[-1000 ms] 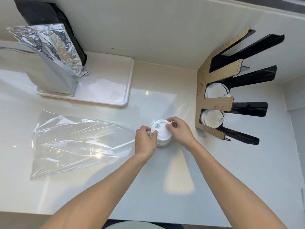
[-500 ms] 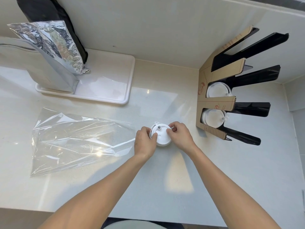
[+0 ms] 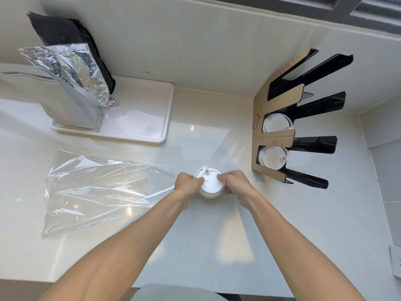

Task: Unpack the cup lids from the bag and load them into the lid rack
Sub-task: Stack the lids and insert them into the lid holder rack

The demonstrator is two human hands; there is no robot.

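Short stack of white cup lids [image 3: 210, 185] standing on the pale tabletop [image 3: 217, 235], just right of the emptied clear bag [image 3: 97, 187] and near the lid rack [image 3: 282, 135], pinched from both sides: left hand [image 3: 186, 185] curled with fingertips on the left rim, right hand [image 3: 235, 184] curled with fingertips on the right rim and thumb seemingly lower on the side. Probably very light, thin moulded plastic: stiff enough at the rim to take a squeeze, flexible and easily dented across the flat top, smooth and likely slippery between nested layers. Best held at opposite points of the outer rim, with modest pressure, keeping the stack square so no lid slides off; small spout and tab at the far edge best left alone. Two lower slots of the rack already showing white lids, upper slots looking vacant. Foil pouch [image 3: 71, 83] on a white tray [image 3: 152, 131] well apart, of no concern here
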